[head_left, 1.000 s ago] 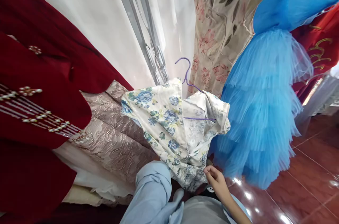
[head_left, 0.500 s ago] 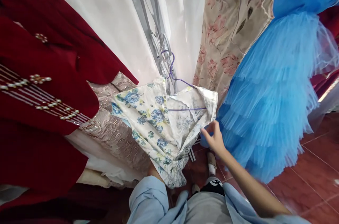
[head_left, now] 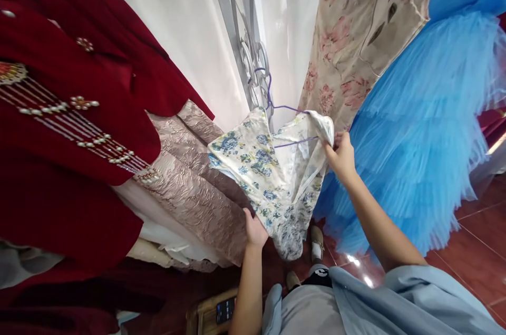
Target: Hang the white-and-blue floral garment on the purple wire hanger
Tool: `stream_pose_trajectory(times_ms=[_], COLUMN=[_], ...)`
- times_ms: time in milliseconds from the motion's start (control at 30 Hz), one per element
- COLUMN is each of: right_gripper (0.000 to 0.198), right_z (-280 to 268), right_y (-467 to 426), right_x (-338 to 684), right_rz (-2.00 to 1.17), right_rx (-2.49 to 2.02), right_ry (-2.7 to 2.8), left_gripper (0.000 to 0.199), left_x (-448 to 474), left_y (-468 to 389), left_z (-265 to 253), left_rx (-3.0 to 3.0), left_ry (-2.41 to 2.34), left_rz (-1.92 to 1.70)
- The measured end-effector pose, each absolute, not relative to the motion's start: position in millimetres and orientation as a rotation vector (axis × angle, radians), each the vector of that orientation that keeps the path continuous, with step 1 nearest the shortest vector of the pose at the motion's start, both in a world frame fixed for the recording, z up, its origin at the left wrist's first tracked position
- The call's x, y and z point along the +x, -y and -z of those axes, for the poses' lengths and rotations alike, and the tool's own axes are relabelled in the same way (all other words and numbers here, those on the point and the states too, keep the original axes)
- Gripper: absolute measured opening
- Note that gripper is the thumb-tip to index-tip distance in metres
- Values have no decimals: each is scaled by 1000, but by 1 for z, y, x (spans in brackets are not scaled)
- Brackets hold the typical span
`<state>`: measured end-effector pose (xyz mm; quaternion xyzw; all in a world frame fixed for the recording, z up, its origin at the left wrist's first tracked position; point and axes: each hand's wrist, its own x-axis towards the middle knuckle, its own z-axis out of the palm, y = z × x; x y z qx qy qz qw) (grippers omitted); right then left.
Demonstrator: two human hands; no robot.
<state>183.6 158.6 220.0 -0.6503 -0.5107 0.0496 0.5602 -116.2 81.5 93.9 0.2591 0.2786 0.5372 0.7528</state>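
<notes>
Right hand (head_left: 342, 156) raised from the floral garment's (head_left: 259, 166) lower side to its shoulder; left hand (head_left: 256, 230), hidden before, now in view.

Far left: dark red garment (head_left: 67, 171) with beaded strands, overlapping a pinkish brocade skirt (head_left: 193, 187). Below, a phone (head_left: 225, 311) rests on a wooden piece, only partly visible, near its right edge. Left hand at the floral garment's lower left edge, thumb up; fingers not visible, so cannot tell whether it grips. White curtain (head_left: 174, 24) behind. Floral garment hangs tilted on a purple hanger (head_left: 294, 142), neckline gaping; hanger hook among pale hooks (head_left: 263, 58), exact contact unclear. Right hand grasps the cloth between thumb and fingers, at the shoulder by the hanger's right end. Beyond: beige flowered dress (head_left: 336, 55), then blue tulle dress (head_left: 411, 134) above the red tiled floor (head_left: 466, 256).
</notes>
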Motion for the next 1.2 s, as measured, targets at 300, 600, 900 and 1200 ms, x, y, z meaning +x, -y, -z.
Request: stream_pose_trajectory(times_ms=[300, 600, 900, 1200], right_gripper=[46, 43, 23, 19], right_z=[-255, -107, -22, -40], right_y=[-195, -106, -86, -94], right_x=[89, 76, 58, 56], right_rz=[-151, -595, -915, -1033], right_rx=[-1306, -1182, -1370, -1284], right_ry=[1487, 1427, 1450, 1484], left_gripper=[53, 56, 65, 63], left_x=[-76, -91, -86, -96], left_y=[-80, -84, -86, -66], left_z=[-69, -37, -34, -42], left_rx=[750, 819, 719, 1027], left_ry=[-973, -1302, -1292, -1300], left_rz=[-1377, -1441, -1501, -1625])
